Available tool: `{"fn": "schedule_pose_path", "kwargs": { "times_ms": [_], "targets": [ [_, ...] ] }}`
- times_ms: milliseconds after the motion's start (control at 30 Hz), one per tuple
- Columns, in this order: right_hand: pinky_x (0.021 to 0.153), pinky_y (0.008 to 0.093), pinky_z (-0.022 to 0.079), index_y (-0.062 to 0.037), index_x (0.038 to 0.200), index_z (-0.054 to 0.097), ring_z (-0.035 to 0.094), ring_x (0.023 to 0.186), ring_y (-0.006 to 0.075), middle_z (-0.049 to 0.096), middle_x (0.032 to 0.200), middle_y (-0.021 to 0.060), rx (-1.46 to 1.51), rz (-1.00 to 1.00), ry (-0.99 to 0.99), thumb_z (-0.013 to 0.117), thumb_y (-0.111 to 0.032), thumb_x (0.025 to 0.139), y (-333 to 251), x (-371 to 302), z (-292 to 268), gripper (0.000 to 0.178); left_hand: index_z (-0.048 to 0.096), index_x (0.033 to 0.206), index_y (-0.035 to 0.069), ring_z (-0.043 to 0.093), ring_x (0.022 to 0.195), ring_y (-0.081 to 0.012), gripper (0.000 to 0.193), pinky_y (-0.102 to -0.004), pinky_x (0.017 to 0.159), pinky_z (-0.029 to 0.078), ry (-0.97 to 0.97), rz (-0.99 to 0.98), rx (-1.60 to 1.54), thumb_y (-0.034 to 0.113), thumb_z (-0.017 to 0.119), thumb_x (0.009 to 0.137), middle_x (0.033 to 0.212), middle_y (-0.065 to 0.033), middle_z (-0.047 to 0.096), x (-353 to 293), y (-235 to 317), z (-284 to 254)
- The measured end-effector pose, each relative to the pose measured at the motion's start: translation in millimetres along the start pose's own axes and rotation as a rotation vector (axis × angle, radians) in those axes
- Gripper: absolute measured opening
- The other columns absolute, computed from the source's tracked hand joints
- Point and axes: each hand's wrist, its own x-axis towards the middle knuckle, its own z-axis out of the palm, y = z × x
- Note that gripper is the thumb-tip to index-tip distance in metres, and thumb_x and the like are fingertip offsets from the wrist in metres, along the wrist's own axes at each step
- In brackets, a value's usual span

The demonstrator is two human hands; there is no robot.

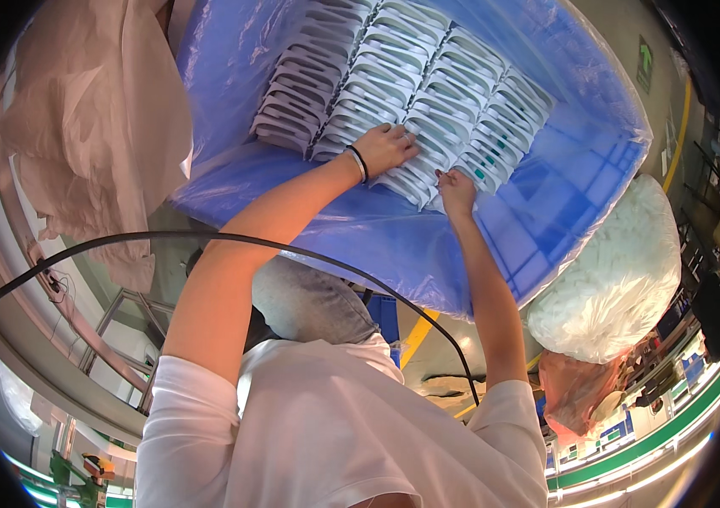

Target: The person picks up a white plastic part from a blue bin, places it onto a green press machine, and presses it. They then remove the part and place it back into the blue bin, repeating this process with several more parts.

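Rows of curved white plastic parts stand packed closely together inside a large blue bin lined with clear plastic film. My left hand, with a dark band at the wrist, bends its fingers over the near end of a middle row and grips a white part there. To its right, my right hand is closed at the near corner of the same row, pinching the edge of a white part. My fingers partly cover the parts they touch. Small green spots show among the parts of the rightmost row.
A black cable arches across the view above my forearms. Brown wrapping sheet hangs at the left, beside a metal frame. On the right sit a stuffed translucent bag and a reddish bag. Yellow lines mark the floor.
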Motion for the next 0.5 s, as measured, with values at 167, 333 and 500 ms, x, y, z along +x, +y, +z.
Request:
{"fn": "schedule_pose_path", "kwargs": {
  "times_ms": [167, 333, 500],
  "targets": [
    [0.060, 0.0298, 0.048, 0.0011, 0.092, 0.068, 0.065, 0.066, 0.0190, 0.069, 0.079, 0.0120, 0.185, 0.103, -0.089, 0.065, -0.014, 0.084, -3.7, -4.2, -10.2, 0.018, 0.067, 0.095, 0.017, 0.056, 0.104, -0.0202, 0.022, -0.0345, 0.087, 0.045, -0.174, -0.043, -0.051, 0.024, 0.067, 0.075, 0.107, -0.0010, 0.063, 12.1, 8.1, 8.6],
    [0.069, 0.0246, 0.053, 0.0048, 0.100, 0.068, 0.066, 0.074, 0.0164, 0.068, 0.092, 0.0118, 0.386, 0.346, -0.246, 0.056, -0.002, 0.083, 5.5, -10.4, -27.8, 0.022, 0.066, 0.094, 0.016, 0.063, 0.097, -0.0232, 0.019, -0.0376, 0.083, 0.048, -0.404, -0.287, -0.099, 0.013, 0.065, 0.076, 0.097, -0.0046, 0.067, 37.4, 15.3, 8.0],
    [0.083, 0.0268, 0.053, 0.0058, 0.108, 0.062, 0.064, 0.092, 0.0175, 0.065, 0.095, 0.0106, 0.398, 0.364, -0.276, 0.056, 0.001, 0.083, -16.7, -25.0, -13.7, 0.026, 0.063, 0.100, 0.013, 0.066, 0.089, -0.0315, 0.022, -0.0450, 0.072, 0.054, -0.378, -0.399, -0.253, 0.011, 0.063, 0.078, 0.095, -0.0110, 0.066, 32.3, 9.5, 1.9]
  ]
}}
